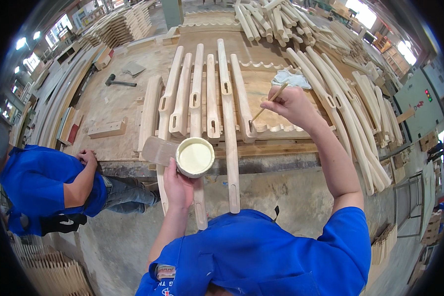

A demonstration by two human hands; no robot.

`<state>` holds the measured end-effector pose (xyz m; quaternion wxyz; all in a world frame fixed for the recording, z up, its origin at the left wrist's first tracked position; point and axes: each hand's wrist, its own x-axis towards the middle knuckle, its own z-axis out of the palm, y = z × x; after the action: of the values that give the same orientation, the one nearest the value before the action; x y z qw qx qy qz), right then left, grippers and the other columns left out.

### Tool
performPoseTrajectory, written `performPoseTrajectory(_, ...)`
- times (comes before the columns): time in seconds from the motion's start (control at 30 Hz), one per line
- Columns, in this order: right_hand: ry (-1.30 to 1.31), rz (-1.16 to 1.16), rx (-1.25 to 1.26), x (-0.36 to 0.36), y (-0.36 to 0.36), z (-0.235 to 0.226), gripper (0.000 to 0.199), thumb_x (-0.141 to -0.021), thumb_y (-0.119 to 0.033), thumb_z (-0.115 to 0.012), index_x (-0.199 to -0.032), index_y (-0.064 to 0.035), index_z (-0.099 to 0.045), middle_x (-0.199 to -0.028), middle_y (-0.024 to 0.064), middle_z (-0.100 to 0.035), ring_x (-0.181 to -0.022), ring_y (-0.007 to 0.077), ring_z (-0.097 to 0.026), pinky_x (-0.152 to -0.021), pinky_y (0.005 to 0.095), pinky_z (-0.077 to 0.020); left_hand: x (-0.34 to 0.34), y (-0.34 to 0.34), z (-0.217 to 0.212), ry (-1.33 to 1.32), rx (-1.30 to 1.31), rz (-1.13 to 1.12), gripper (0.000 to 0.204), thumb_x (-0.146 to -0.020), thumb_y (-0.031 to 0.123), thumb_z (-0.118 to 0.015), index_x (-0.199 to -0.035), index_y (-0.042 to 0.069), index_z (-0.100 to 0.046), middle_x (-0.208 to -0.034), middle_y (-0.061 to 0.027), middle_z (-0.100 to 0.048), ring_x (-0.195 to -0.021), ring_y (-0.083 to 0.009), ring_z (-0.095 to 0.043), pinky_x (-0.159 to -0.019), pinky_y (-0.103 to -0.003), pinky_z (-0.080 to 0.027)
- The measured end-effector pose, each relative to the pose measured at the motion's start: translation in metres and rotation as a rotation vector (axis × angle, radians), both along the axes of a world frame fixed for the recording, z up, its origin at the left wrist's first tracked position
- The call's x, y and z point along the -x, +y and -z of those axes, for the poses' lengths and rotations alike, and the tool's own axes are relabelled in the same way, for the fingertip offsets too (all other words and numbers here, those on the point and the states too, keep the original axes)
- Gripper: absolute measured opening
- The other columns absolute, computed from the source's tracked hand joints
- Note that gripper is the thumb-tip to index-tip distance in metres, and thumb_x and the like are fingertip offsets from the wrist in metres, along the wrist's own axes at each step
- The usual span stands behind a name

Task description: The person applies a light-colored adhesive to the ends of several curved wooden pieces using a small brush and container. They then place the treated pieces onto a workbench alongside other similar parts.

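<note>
My left hand (178, 186) is wrapped round a small round tub (196, 159) of pale cream liquid, held level above the near ends of the wooden parts. Beside the tub a flat brown rectangular piece (159, 151) sticks out; whether my fingers touch it I cannot tell. My right hand (295, 104) pinches a thin wooden stick (271, 100), slanted down to the left. Its lower tip is at the slot near the close end of a pale wooden leg (242, 93). Several similar slotted parts lie alongside, including a long slotted post (229, 128).
The parts rest on a wooden workbench (91, 111), over scalloped racks. A white cloth (291, 79) lies past my right hand. More curved posts (343, 98) are stacked on the right, and a hammer (119, 82) lies on the left. A person in blue (49, 177) stands at left.
</note>
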<state>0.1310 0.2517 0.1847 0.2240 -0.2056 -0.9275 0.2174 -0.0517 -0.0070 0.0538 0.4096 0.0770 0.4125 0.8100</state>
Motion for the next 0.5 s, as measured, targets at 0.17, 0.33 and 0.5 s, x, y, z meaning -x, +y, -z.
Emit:
performPoseTrajectory(0.17,-0.117,-0.250,-0.064,0.008,-0.002,-0.018,0.009,-0.079,-0.007,-0.065,-0.077,-0.0029,-0.058,-0.063,0.0077,-0.057,-0.059,0.0220,-0.057,-0.058,0.0329,-0.0456,0.015,-0.008,-0.004,0.023,-0.071,0.031,0.042,-0.100,0.034,-0.033,-0.125,0.001,-0.044,-0.124,-0.0136,-0.052,-0.111,-0.0249,-0.056,-0.084,-0.042,-0.053)
performPoseTrajectory(0.33,-0.342,-0.401,-0.088,0.011,-0.004,-0.051,0.006,-0.079,-0.001,-0.062,-0.085,-0.0018,-0.063,-0.075,0.0082,-0.062,-0.068,0.0197,-0.061,-0.065,0.0301,-0.0491,0.024,-0.016,-0.009,0.021,-0.063,-0.050,0.044,-0.100,0.035,-0.031,-0.126,0.001,-0.044,-0.125,-0.0139,-0.052,-0.111,-0.0258,-0.056,-0.083,-0.043,-0.053)
performPoseTrajectory(0.5,-0.068,-0.410,0.233,0.023,-0.022,-0.074,0.010,-0.083,-0.001,-0.057,-0.091,0.0011,-0.063,-0.085,0.0086,-0.066,-0.077,0.0164,-0.065,-0.071,0.0286,-0.0526,0.046,-0.030,-0.004,0.016,-0.081,-0.170,0.044,-0.100,0.033,-0.029,-0.131,0.003,-0.041,-0.128,-0.0137,-0.050,-0.113,-0.0275,-0.055,-0.089,-0.045,-0.051)
